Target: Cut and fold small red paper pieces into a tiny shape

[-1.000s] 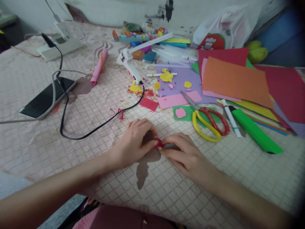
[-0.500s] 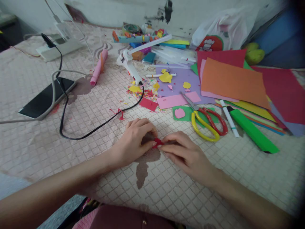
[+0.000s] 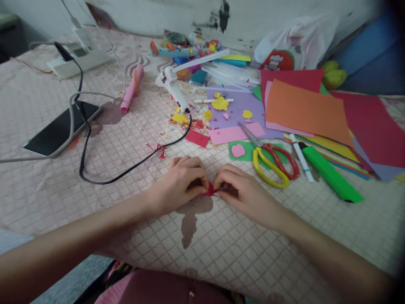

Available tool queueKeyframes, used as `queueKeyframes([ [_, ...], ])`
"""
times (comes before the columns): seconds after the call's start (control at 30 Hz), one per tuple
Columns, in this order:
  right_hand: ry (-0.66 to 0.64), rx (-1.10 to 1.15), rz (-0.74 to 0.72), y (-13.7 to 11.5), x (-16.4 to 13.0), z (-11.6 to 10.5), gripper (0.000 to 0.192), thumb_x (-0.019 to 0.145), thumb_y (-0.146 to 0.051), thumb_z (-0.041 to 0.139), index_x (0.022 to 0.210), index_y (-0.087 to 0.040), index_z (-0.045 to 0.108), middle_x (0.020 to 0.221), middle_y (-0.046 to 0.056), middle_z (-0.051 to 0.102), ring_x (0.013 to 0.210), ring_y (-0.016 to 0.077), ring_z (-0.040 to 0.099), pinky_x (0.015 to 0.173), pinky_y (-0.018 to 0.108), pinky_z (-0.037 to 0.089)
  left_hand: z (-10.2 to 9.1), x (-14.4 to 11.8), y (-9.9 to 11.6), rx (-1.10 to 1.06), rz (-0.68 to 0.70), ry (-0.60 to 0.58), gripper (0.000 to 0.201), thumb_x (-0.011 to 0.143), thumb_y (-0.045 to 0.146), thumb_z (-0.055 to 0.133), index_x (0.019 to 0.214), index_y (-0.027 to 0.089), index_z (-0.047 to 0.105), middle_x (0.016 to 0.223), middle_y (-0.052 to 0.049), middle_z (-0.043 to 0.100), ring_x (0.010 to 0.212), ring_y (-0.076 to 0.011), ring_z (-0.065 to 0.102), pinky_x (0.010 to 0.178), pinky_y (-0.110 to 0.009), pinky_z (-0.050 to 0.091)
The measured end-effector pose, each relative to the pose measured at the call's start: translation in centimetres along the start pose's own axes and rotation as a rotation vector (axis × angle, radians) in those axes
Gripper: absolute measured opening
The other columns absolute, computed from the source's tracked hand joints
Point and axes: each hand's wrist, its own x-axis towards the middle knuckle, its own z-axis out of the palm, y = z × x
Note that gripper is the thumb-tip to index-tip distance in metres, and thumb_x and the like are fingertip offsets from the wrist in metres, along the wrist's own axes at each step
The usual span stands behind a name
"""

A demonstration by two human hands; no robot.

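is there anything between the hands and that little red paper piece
Nothing visible. The left hand and right hand both pinch the small red piece directly between their fingertips, over the tablecloth. The scissors lie off to the right, clear of it.

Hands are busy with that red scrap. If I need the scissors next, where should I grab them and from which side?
Take the scissors by the handle loops, probably with the right hand, coming from the near edge. The yellow and red loops lie flat and open toward the person, while the closed blades point away toward the pink paper strip. The white marker lies close on the right, so approach from the near-left.
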Motion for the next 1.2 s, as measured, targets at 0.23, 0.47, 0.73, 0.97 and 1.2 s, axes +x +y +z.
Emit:
queueKeyframes([
  [0.23, -0.03, -0.022, 0.014, 0.0, 0.3, -0.3, 0.015, 0.081, -0.004, 0.053, 0.08, -0.019, 0.053, 0.089, 0.0, 0.049, 0.079, 0.0121, 0.051, 0.068, 0.026, 0.042, -0.6, 0.4, 0.2, 0.003, 0.024, -0.045, 0.007, 0.08, 0.014, 0.057, 0.078, 0.019, 0.062, 0.089, -0.001, 0.057, 0.094, -0.0184, 0.05, 0.089, -0.039, 0.031],
  [0.47, -0.011, -0.043, 0.008, -0.1, 0.2, 0.0, 0.016, 0.082, -0.004, 0.052, 0.078, -0.019, 0.052, 0.089, 0.001, 0.048, 0.078, 0.0129, 0.051, 0.067, 0.027, 0.043, -0.3, 0.3, 0.1, 0.033, 0.007, -0.034, 0.008, 0.081, 0.016, 0.055, 0.08, 0.02, 0.062, 0.09, -0.002, 0.057, 0.094, -0.0197, 0.049, 0.088, -0.039, 0.031],
  [0.73, -0.001, -0.069, 0.016, -0.3, 0.3, 0.4, 0.014, 0.083, -0.005, 0.052, 0.078, -0.018, 0.05, 0.089, 0.001, 0.047, 0.08, 0.0135, 0.05, 0.07, 0.028, 0.043, -0.1, 0.4, 0.3, 0.069, -0.016, -0.029, 0.008, 0.082, 0.018, 0.054, 0.079, 0.019, 0.061, 0.089, -0.003, 0.056, 0.092, -0.0206, 0.048, 0.086, -0.04, 0.031],
  [0.97, 0.03, -0.082, 0.008, -0.4, 0.2, 0.6, 0.016, 0.082, -0.004, 0.051, 0.077, -0.019, 0.049, 0.087, 0.002, 0.048, 0.078, 0.0144, 0.05, 0.07, 0.029, 0.044, 0.1, 0.5, 0.5, 0.1, -0.016, -0.02, 0.008, 0.081, 0.019, 0.053, 0.079, 0.019, 0.06, 0.089, -0.003, 0.055, 0.091, -0.0208, 0.047, 0.085, -0.039, 0.031],
  [1.2, 0.053, -0.114, 0.028, -0.5, 0.1, 1.1, 0.016, 0.081, -0.004, 0.05, 0.078, -0.019, 0.048, 0.088, 0.002, 0.048, 0.081, 0.0159, 0.051, 0.072, 0.031, 0.045, -0.2, 0.7, 0.6, 0.134, -0.005, -0.051, 0.007, 0.079, 0.017, 0.053, 0.076, 0.018, 0.059, 0.089, -0.003, 0.055, 0.091, -0.021, 0.047, 0.084, -0.039, 0.031],
])
